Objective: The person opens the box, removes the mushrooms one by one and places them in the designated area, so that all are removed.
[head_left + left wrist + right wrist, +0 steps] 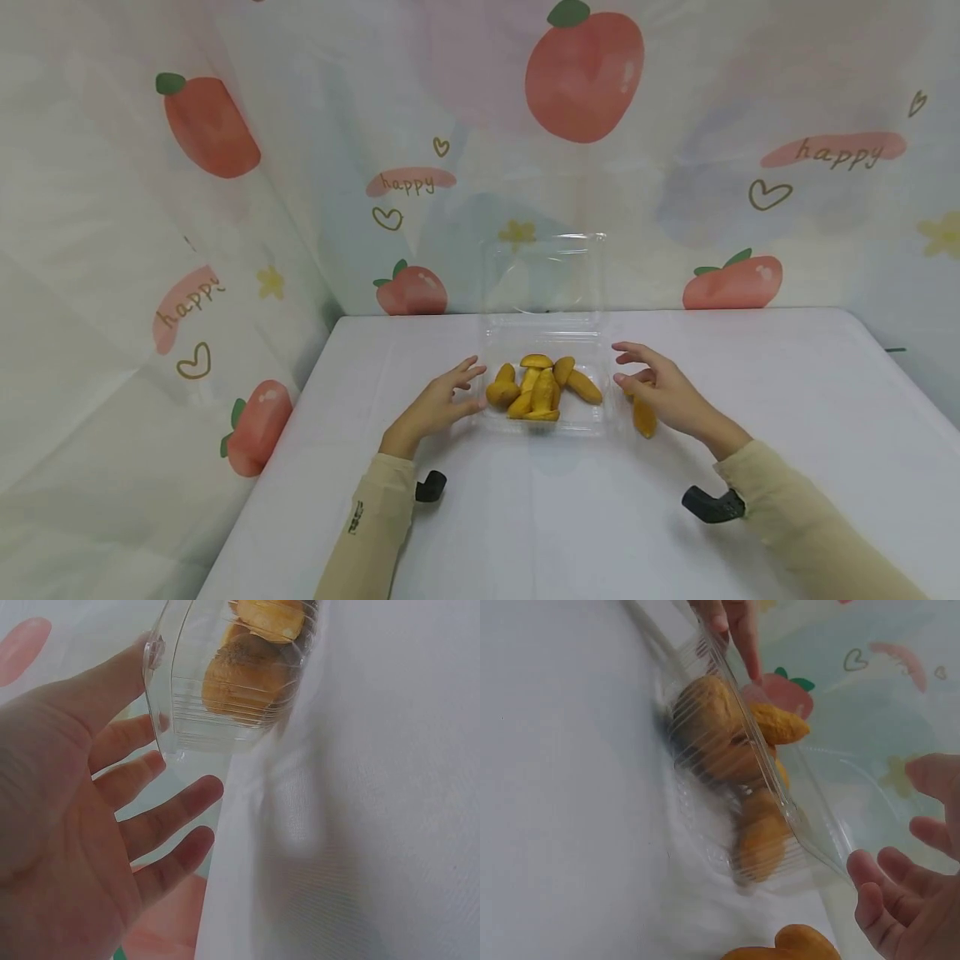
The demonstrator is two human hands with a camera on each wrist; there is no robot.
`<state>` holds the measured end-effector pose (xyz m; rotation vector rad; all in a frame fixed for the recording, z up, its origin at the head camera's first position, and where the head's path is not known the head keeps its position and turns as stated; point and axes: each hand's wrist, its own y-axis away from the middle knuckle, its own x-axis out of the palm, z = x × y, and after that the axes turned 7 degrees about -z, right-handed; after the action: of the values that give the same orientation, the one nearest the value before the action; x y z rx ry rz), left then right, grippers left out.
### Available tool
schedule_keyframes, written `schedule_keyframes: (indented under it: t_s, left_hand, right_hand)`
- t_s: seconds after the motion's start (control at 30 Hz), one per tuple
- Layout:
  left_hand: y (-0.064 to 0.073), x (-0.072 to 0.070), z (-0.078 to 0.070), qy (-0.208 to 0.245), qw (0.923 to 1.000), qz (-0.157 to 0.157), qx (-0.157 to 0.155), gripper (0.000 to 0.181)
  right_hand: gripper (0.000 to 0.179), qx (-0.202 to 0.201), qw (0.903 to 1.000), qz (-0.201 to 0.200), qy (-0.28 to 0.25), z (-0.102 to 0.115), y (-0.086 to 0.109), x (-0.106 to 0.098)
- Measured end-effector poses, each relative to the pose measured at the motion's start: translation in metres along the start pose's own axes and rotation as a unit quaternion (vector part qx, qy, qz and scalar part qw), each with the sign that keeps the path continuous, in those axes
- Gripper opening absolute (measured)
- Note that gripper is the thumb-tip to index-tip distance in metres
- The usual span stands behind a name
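A clear plastic clamshell box (pixel 581 427) stands with its lid (pixel 543 279) raised at the back. Inside lie several yellow-brown mushrooms (pixel 542 392), also seen through the ribbed wall in both wrist views. At the box's left side is my left hand (pixel 442 404), its thumb and fingertips right at the rim (pixel 155 690) and its other fingers spread. My right hand (pixel 670 396) hovers by the right side, fingers loosely bent, with nothing in its grasp. Partly hidden beneath it, another mushroom (pixel 643 417) lies on the table outside the box.
A white cloth covers the table (pixel 540 525). Behind and to the left hang printed curtains (pixel 480 100) with fruit and "happy" lettering; the raised lid stands close to the back one. Black curved pieces (pixel 712 505) stick out by both sleeves.
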<state>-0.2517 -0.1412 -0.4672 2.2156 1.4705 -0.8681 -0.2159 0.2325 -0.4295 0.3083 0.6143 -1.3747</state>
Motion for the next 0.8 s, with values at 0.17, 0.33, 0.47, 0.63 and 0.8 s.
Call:
schedule_keyframes:
  t_s: [0.17,0.33,0.47,0.63,0.8]
  left_hand:
    - [0.000,0.000,-0.001,0.000,1.0000,-0.003,0.001,0.066]
    - [0.000,0.001,-0.001,0.000,1.0000,-0.006,0.001,0.067]
    - [-0.001,0.001,-0.001,-0.006,1.0000,-0.006,0.000,0.067]
    - [-0.001,0.002,-0.001,-0.010,0.9999,-0.009,-0.004,0.067]
    - [0.000,0.002,-0.001,-0.012,0.9999,-0.011,-0.003,0.067]
  right_hand:
    - [0.055,-0.009,0.9999,0.009,0.005,0.007,-0.003,0.013]
    - [0.053,-0.032,0.9993,0.017,0.005,0.014,-0.005,0.025]
    - [0.052,-0.048,0.9985,0.024,0.005,0.020,-0.007,0.034]
    - [0.051,-0.065,0.9972,0.037,-0.004,0.026,-0.012,0.045]
    - [0.051,-0.098,0.9940,0.048,-0.001,0.028,-0.020,0.057]
